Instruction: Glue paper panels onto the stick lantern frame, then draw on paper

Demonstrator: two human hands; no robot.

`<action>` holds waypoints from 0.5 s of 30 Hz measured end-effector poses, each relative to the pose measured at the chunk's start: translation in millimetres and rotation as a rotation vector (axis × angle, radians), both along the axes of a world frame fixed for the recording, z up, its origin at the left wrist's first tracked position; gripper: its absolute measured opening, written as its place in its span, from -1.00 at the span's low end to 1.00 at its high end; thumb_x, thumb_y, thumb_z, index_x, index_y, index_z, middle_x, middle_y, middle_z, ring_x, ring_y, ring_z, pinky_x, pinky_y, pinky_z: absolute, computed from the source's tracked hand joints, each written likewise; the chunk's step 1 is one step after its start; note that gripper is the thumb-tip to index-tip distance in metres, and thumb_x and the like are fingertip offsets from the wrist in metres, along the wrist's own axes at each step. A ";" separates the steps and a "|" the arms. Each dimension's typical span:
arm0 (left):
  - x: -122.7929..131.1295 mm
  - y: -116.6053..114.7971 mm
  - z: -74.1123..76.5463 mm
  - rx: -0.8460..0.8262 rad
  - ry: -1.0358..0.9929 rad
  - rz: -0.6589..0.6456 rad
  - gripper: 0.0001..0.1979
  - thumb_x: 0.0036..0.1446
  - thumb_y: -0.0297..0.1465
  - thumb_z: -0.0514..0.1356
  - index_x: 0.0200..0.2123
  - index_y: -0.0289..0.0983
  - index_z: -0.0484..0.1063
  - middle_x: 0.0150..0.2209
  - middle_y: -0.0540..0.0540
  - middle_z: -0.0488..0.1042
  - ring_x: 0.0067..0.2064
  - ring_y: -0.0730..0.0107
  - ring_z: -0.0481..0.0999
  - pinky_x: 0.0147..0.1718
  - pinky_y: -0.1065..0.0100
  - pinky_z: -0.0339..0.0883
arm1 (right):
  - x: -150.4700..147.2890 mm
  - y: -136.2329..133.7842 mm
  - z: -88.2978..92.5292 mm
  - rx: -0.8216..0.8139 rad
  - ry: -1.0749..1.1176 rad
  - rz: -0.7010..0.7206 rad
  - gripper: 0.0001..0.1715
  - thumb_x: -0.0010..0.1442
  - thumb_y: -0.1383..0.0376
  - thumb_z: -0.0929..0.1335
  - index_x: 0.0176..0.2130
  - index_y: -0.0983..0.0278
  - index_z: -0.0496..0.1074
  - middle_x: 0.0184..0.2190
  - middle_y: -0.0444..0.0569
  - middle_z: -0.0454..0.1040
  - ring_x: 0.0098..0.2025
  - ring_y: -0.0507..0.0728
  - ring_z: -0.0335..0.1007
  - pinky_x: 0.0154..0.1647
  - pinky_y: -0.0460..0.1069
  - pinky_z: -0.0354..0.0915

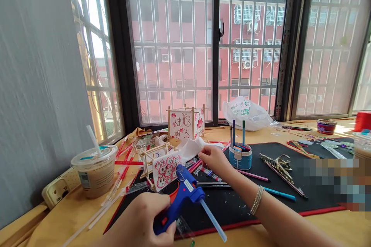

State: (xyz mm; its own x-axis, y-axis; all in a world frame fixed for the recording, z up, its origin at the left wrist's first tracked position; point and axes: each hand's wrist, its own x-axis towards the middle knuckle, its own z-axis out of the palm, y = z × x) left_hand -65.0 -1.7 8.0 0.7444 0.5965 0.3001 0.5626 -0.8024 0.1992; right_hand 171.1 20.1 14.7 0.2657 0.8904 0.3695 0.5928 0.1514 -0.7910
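Observation:
My left hand (142,220) grips the handle of a blue glue gun (181,197) with a clear glue stick poking out of its back, low in the view. Its nozzle points at a small wooden-stick lantern frame (162,162) with a white paper panel drawn in red. My right hand (213,159) reaches across the black mat (261,197) and pinches the edge of a white paper sheet (193,147) beside that frame. A bracelet sits on my right wrist.
A finished paper lantern (187,122) stands by the window. An iced drink cup with straw (94,170) and a power strip (59,188) are at left. A blue pen holder (240,155), loose pens, glue sticks and a plastic bag (246,112) lie around.

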 end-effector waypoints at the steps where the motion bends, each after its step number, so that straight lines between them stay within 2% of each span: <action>1: -1.7 1.7 0.7 0.037 -0.063 0.014 -0.83 -0.08 -0.33 0.09 -0.62 -0.24 0.23 -0.61 0.03 0.37 -0.57 0.48 0.22 -0.58 0.42 0.04 | 0.0 -2.9 1.4 -0.028 0.012 0.042 -0.84 0.00 0.39 0.27 -0.59 0.29 0.34 -0.72 -0.16 0.34 -0.63 0.01 0.24 -0.54 -0.10 0.13; 2: -3.1 3.3 1.2 0.075 -0.124 0.028 -0.81 -0.07 -0.30 0.09 -0.63 -0.24 0.22 -0.63 0.03 0.35 -0.58 0.48 0.21 -0.59 0.42 0.03 | -1.2 -7.0 2.9 -0.062 0.024 0.120 -0.86 -0.02 0.39 0.29 -0.57 0.30 0.36 -0.70 -0.16 0.36 -0.61 0.01 0.26 -0.54 -0.11 0.14; 4: -4.8 6.0 1.4 0.132 -0.226 0.063 -0.77 -0.03 -0.27 0.08 -0.63 -0.23 0.21 -0.65 0.04 0.29 -0.59 0.48 0.19 -0.60 0.41 0.02 | -8.0 -18.4 5.2 -0.151 0.041 0.372 -0.98 -0.08 0.39 0.36 -0.50 0.30 0.44 -0.58 -0.14 0.45 -0.52 0.02 0.32 -0.50 -0.13 0.19; 6: -5.0 8.5 -0.1 0.160 -0.286 0.090 -0.77 0.01 -0.27 0.05 -0.62 -0.23 0.23 -0.65 0.05 0.27 -0.58 0.48 0.19 -0.58 0.41 0.04 | -20.2 -31.7 5.6 -0.232 0.080 0.683 -0.75 -0.15 0.35 0.44 -0.34 0.27 0.48 -0.42 -0.13 0.50 -0.40 0.04 0.37 -0.42 -0.13 0.25; 9: -3.2 14.2 -6.1 0.253 -0.334 0.046 -0.80 0.04 -0.31 0.05 -0.58 -0.23 0.28 -0.63 0.04 0.32 -0.57 0.47 0.24 -0.56 0.40 0.06 | -43.9 -47.5 0.1 -0.195 0.275 0.970 -0.56 -0.12 0.15 0.48 -0.21 0.27 0.47 -0.34 -0.08 0.49 -0.24 0.10 0.39 -0.22 -0.06 0.31; 11: -1.3 18.7 -11.0 0.364 -0.325 -0.013 -0.82 0.04 -0.32 0.07 -0.56 -0.23 0.28 -0.62 0.02 0.34 -0.58 0.46 0.27 -0.58 0.40 0.06 | -58.4 -52.2 -7.0 -0.127 0.474 0.961 -0.49 -0.04 0.01 0.42 -0.15 0.24 0.44 -0.30 -0.05 0.49 -0.17 0.13 0.39 -0.09 0.01 0.29; 15: 1.4 23.3 -14.4 0.553 -0.221 -0.105 -0.85 0.04 -0.36 0.08 -0.55 -0.23 0.26 -0.63 -0.01 0.35 -0.58 0.42 0.30 -0.60 0.37 0.03 | -74.8 -50.6 -20.9 -0.043 0.661 0.607 -0.41 -0.03 -0.12 0.38 -0.13 0.20 0.42 -0.22 -0.01 0.48 -0.09 0.17 0.37 0.04 0.08 0.23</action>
